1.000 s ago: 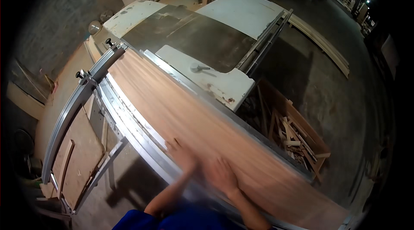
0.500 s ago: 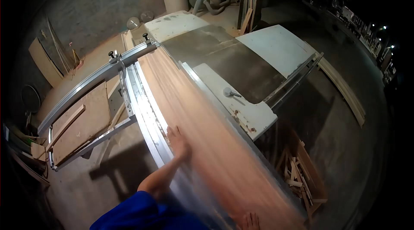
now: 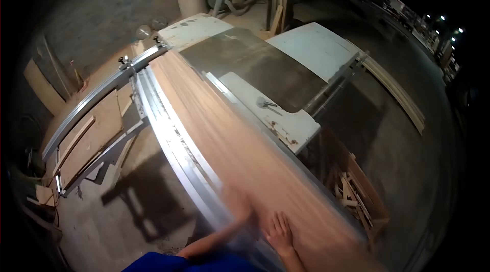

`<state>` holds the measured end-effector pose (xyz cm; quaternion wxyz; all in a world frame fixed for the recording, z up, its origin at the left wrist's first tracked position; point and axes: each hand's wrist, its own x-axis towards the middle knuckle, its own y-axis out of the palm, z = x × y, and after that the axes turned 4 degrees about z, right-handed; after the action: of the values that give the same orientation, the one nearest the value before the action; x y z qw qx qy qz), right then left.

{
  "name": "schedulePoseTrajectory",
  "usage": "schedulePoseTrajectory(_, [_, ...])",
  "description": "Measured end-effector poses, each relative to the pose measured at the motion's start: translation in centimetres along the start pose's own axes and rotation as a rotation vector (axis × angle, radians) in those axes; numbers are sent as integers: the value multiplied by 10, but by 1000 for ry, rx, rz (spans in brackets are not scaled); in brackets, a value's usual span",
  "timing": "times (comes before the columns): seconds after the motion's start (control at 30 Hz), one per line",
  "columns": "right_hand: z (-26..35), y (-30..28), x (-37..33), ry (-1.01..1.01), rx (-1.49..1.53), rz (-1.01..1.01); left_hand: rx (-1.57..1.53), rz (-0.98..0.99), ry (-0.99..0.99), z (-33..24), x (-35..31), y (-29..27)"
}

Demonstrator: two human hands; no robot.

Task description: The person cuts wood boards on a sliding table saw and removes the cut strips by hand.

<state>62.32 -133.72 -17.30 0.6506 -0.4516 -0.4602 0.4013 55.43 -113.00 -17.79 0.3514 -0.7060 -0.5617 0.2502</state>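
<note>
On the reddish wood panel (image 3: 229, 139), right hand (image 3: 279, 231) flat, fingers spread, left hand (image 3: 240, 216) blurred, pose unclear

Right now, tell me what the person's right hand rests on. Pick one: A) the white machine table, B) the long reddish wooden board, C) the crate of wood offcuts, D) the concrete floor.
B: the right hand lies flat, fingers spread, on the near end of the long reddish wooden board, which runs along the metal sliding rail; the white machine table lies well beyond it.

Reddish-brown board (image 3: 240, 139), white saw table (image 3: 306, 47), blue sleeve (image 3: 153, 263)
</note>
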Motion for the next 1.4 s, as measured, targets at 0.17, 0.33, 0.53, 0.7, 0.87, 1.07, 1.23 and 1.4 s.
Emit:
schedulePoseTrajectory(0.17, [-6,-18,-6,-83,-147,-36,584,57,15,-41,-30,13])
schedulePoseTrajectory(0.33, [-26,-27,-60,-62,-41,130,899,13,22,16,-21,42])
schedulePoseTrajectory(0.53, [-56,-102,-270,106,-128,247,636,-427,88,81,35,33])
schedulePoseTrajectory(0.7, [-46,-93,-272,134,-157,110,598,-387,126,117,99,46])
schedulePoseTrajectory(0.87, [-17,-96,-158,133,-105,136,347,-153,29,136,213,1])
schedulePoseTrajectory(1.07, [4,-56,-102,106,3,4,-23,-138,20,65,11,11])
schedulePoseTrajectory(1.23, [28,-43,-39,49,-118,-146,616,-377,108,67,-25,67])
schedulePoseTrajectory(1.4, [36,-40,-2,28,-69,177,527,172,-57,9,18,-6])
